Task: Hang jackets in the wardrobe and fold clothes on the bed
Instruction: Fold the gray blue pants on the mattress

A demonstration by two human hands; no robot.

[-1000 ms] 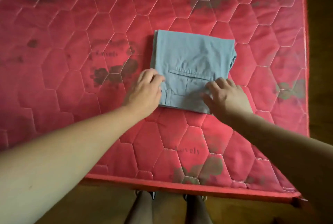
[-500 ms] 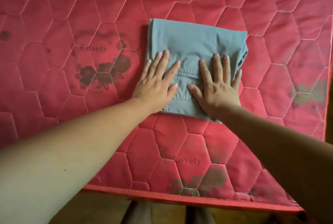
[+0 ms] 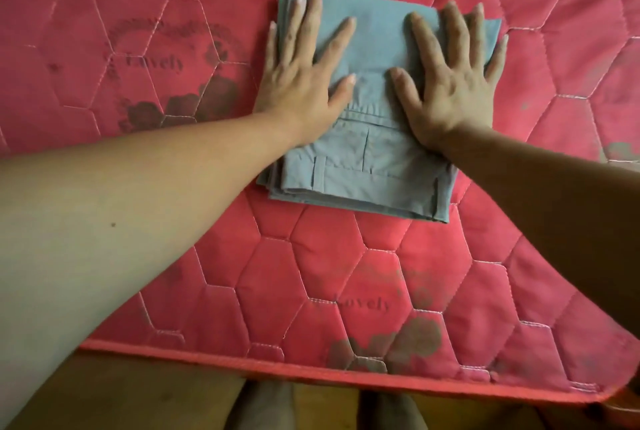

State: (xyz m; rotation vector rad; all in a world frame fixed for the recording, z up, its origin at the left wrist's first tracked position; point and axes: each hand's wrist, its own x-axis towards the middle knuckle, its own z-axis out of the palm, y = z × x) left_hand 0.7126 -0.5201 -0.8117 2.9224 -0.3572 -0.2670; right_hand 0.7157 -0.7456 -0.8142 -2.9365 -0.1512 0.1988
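Left hand (image 3: 298, 83) and right hand (image 3: 450, 83), fingers splayed flat, are pressing the soft, light folded trousers (image 3: 363, 170) into the bed (image 3: 311, 273); lifting likely calls for supporting beneath both side edges.

the folded trousers (image 3: 374, 166) lay on the mattress (image 3: 311, 273) in the upper middle of the frame. the left hand (image 3: 301, 83) rested flat on their left part and the right hand (image 3: 450, 90) flat on their right, side by side. the mattress's near edge ran along the bottom of the frame.
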